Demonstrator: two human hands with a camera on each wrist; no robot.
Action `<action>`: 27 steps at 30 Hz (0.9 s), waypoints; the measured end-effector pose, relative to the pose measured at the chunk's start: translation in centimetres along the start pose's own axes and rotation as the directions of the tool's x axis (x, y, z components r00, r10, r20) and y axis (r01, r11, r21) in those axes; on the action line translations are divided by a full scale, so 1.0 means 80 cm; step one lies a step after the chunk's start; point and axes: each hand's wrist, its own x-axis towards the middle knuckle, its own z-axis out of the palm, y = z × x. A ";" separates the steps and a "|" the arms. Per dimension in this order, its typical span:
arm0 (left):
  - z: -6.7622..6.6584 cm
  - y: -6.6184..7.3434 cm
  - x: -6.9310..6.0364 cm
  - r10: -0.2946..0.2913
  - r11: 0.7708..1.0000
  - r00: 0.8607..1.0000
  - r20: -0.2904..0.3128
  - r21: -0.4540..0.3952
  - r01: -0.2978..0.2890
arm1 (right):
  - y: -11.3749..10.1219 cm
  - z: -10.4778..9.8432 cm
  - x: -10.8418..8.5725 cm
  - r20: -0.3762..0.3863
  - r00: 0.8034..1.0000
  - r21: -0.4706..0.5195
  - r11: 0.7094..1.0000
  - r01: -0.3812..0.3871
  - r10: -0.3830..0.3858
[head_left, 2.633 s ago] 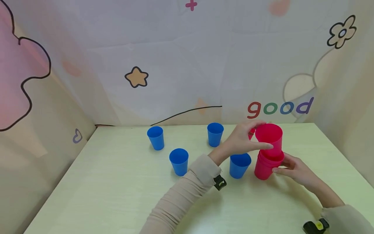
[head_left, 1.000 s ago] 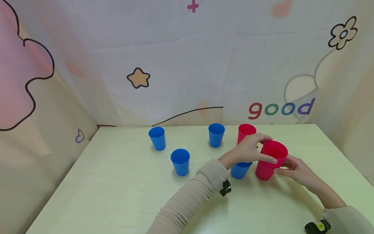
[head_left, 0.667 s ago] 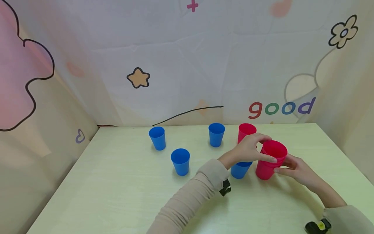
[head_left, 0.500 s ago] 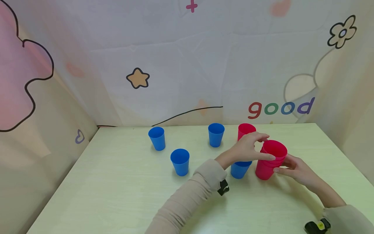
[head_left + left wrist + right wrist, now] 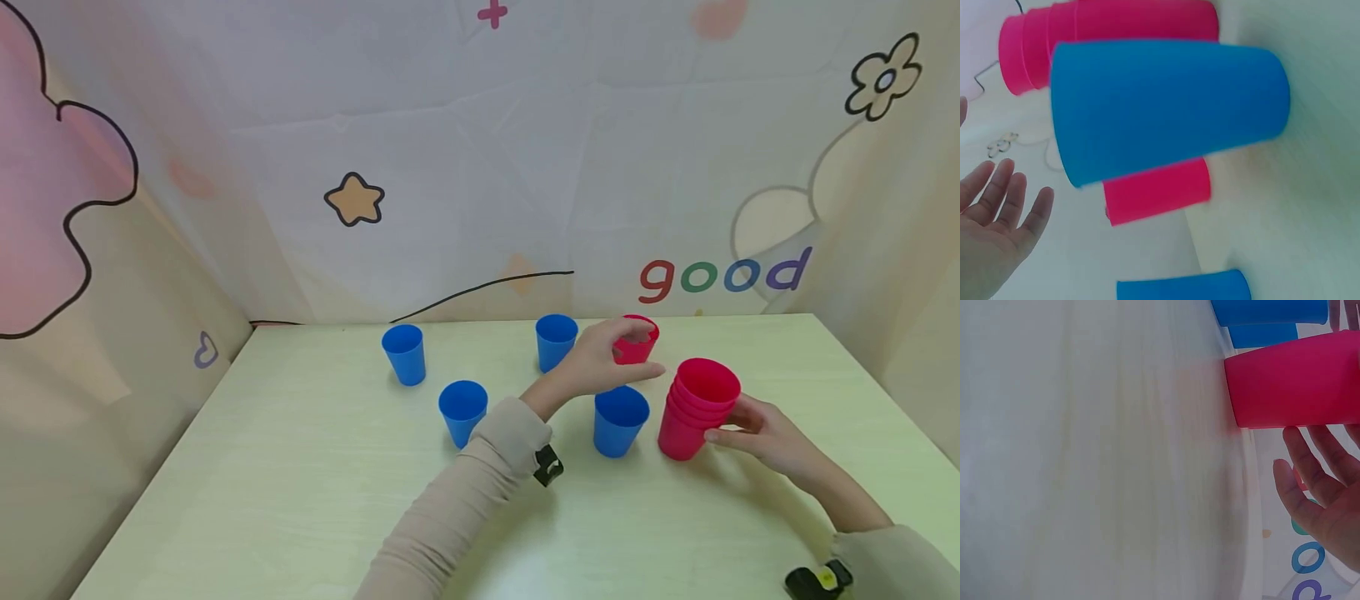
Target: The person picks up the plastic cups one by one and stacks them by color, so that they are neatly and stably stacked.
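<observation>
Pale fabric backdrop [image 5: 465, 142] behind a light wood-toned table [image 5: 247, 483]; prints on it include an orange star [image 5: 354, 199], an outlined flower [image 5: 883, 77], a pink shape [image 5: 60, 183] at far left and the word "good" [image 5: 723, 277] in coloured letters. Cups on the table, all upright. Nested red stack [image 5: 690, 427] stands towards the right, several rims showing one above another; exact count unclear. Right hand [image 5: 761, 433] grips the stack from its right side, thumb in front, fingers along the wall. Behind and to the left of the stack, near the back edge, one single red cup [image 5: 634, 352]. Left hand [image 5: 596, 362] is at this cup, thumb and fingers extended and well parted, holding nothing; left wrist view shows a gap between its fingers and the visible part of the cup. Four blue cups, well apart: back-left one [image 5: 405, 355], front-left one [image 5: 461, 407] partly covered by the left sleeve [image 5: 450, 508], back-middle one [image 5: 555, 342] just behind the left hand, and front-right one [image 5: 619, 427] near the stack, not touching it. Both wrists carry a black device; sleeves beige.
</observation>
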 end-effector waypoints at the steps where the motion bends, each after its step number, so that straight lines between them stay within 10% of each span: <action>1: -0.001 -0.003 0.002 -0.008 1.000 1.000 -0.010 0.000 0.008 | 0.000 0.000 0.000 0.000 1.000 0.001 1.000 -0.002 0.002; 13: -0.009 -0.025 0.026 -0.102 0.989 0.992 -0.077 0.097 0.109 | -0.001 -0.001 -0.002 0.000 1.000 0.011 1.000 -0.013 0.013; 27: -0.008 -0.052 0.055 -0.214 0.959 0.977 -0.022 0.183 0.214 | -0.004 -0.001 -0.002 0.007 0.999 0.021 0.999 -0.037 0.036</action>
